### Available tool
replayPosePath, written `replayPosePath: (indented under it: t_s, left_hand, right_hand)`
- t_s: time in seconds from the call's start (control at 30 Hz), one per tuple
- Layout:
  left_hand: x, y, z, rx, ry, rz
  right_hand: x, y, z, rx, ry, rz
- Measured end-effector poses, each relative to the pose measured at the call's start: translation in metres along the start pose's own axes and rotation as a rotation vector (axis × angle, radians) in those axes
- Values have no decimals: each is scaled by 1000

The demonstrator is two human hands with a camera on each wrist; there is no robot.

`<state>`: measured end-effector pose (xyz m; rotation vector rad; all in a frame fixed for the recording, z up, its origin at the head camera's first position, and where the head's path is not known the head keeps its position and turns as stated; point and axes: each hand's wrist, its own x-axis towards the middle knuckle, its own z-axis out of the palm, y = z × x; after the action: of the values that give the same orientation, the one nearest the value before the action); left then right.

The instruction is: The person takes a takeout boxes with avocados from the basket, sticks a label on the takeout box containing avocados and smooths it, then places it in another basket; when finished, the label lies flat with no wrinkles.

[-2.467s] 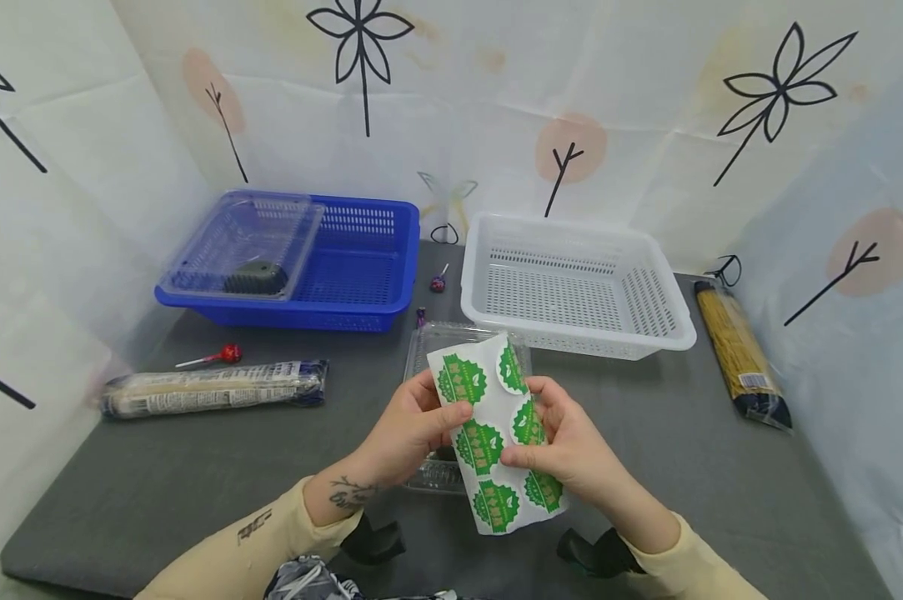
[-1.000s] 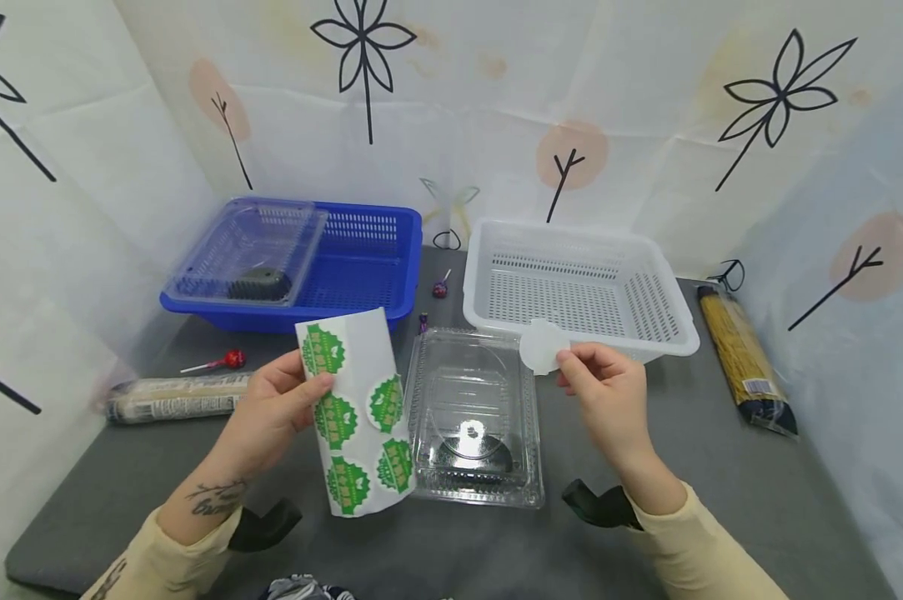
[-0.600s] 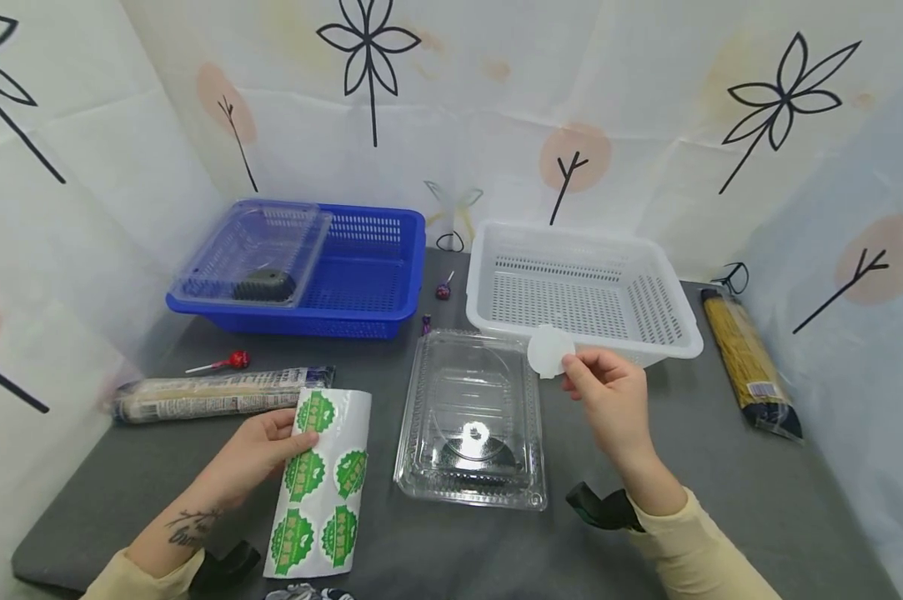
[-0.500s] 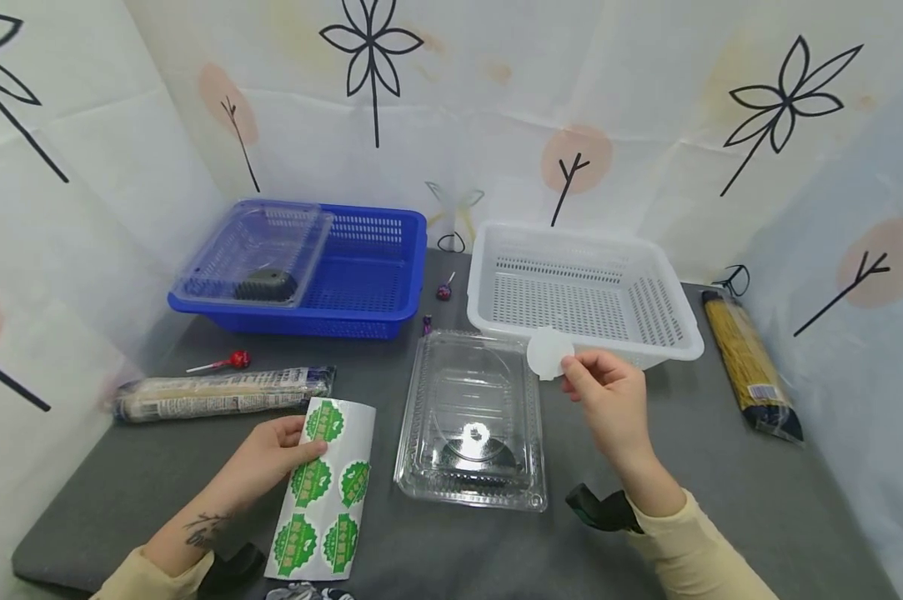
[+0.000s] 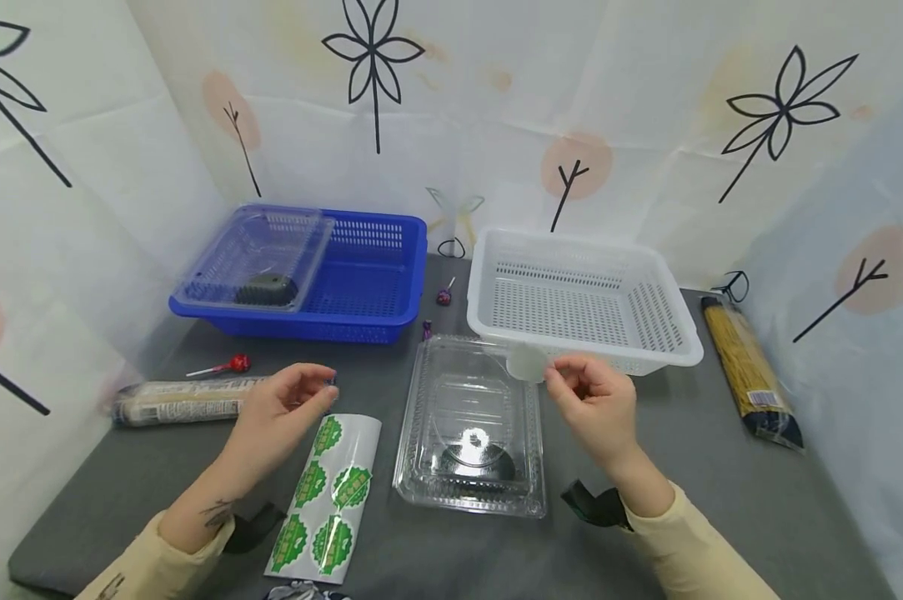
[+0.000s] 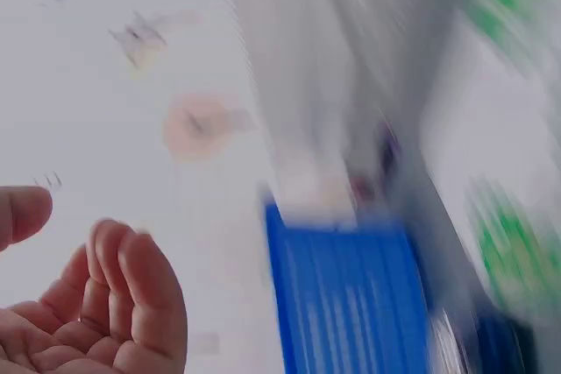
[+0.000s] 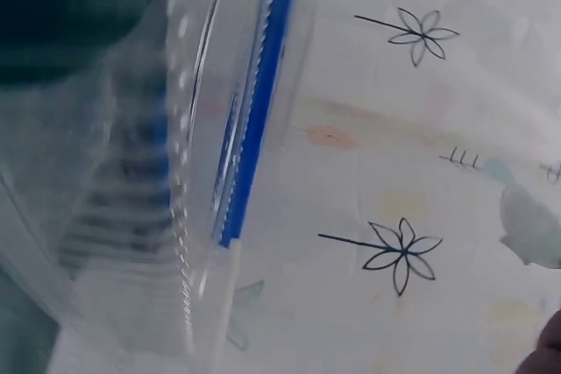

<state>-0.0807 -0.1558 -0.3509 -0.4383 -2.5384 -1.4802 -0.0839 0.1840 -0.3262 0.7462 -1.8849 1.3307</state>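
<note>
My right hand (image 5: 597, 408) pinches a round, pale sticker (image 5: 526, 364) by its edge, over the upper right corner of a closed clear plastic container (image 5: 466, 400). Something dark shows inside that container near its front. In the right wrist view the sticker (image 7: 530, 225) appears at the right edge, by the fingertips. My left hand (image 5: 274, 417) hovers with thumb and fingers apart, holding nothing; the left wrist view shows the same hand (image 6: 105, 313) at lower left. Below it on the table lies a white sheet of green stickers (image 5: 327, 500), slightly curved.
At the back left, a blue basket (image 5: 368, 321) bears another clear container (image 5: 286, 242) with a dark item. A white basket (image 5: 586, 329) stands back right. Around lie a noodle pack (image 5: 177, 402), red lollipop (image 5: 238, 362), purple lollipop (image 5: 443, 297) and yellow noodle pack (image 5: 751, 367).
A sticker came off the sheet into my right hand. My left hand carried the sheet left, laid it down, let go and rose. The right hand has shifted slightly left, tilting the sticker.
</note>
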Motion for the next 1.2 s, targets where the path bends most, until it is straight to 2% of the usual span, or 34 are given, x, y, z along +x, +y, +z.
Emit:
replayPosePath:
  t_s: [0.13, 0.23, 0.3, 0.4, 0.47, 0.53, 0.6, 0.63, 0.7, 0.73, 0.87, 0.93, 1.0, 1.03, 1.2]
  left_hand:
    - [16, 25, 22, -362, -240, -101]
    - [27, 42, 41, -531, -374, -180]
    - [32, 51, 52, -609, -437, -210]
    - [39, 60, 67, -675, -492, -224]
    - [42, 64, 74, -690, -494, -216]
    - [45, 66, 78, -685, -468, -204]
    - [48, 66, 81, -655, -426, -180]
    - [49, 66, 81, -635, -404, -163]
    - [52, 65, 82, -589, -362, -135]
    - [53, 64, 82, -567, -347, -119]
    - [58, 59, 85, -519, -345, -83]
    - [59, 57, 87, -511, -373, -69]
    - [60, 54, 90, -508, -403, -62]
    - [60, 53, 91, -505, -414, -58]
    - [61, 49, 95, -445, -413, -81]
  right_hand:
    - [13, -5, 13, -174, -3, -499]
    - [23, -15, 22, -303, -27, -759]
    - [28, -20, 27, -352, -67, -870]
    - [31, -23, 32, -383, -136, -981]
    - [30, -20, 34, -399, -169, -1019]
    - [27, -15, 35, -405, -199, -1021]
    - [23, -9, 35, -391, -244, -956]
    - [21, -6, 34, -372, -278, -888]
    - [18, -1, 32, -302, -356, -674]
    - [17, 1, 30, -260, -400, -523]
    - [16, 5, 26, -43, -545, 202]
    - [18, 5, 26, 23, -587, 473]
    - [21, 0, 27, 70, -618, 606]
    - [22, -2, 27, 81, -628, 633]
    - [23, -7, 29, 56, -606, 654]
